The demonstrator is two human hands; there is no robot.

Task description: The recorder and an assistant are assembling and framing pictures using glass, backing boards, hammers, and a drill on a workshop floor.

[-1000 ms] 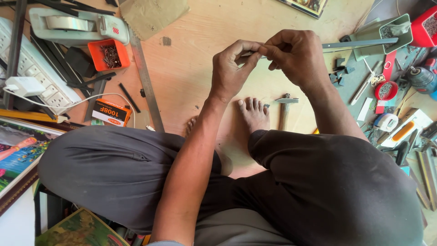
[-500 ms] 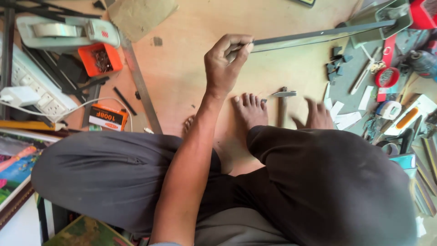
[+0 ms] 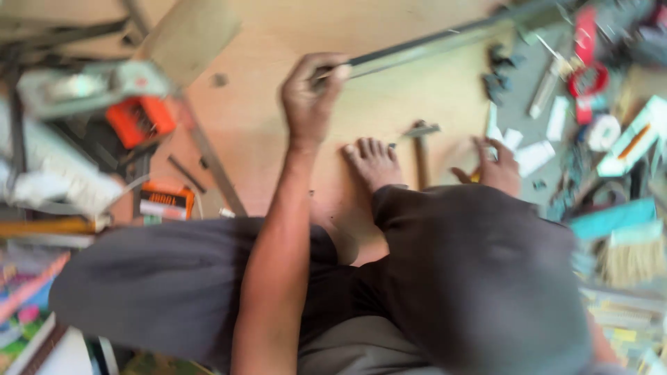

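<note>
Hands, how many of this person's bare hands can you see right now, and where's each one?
2. The left hand is raised mid-frame, gripping the end of a long grey strip. The right hand is down at the floor beside the hammer, partly hidden by the knee.
</note>
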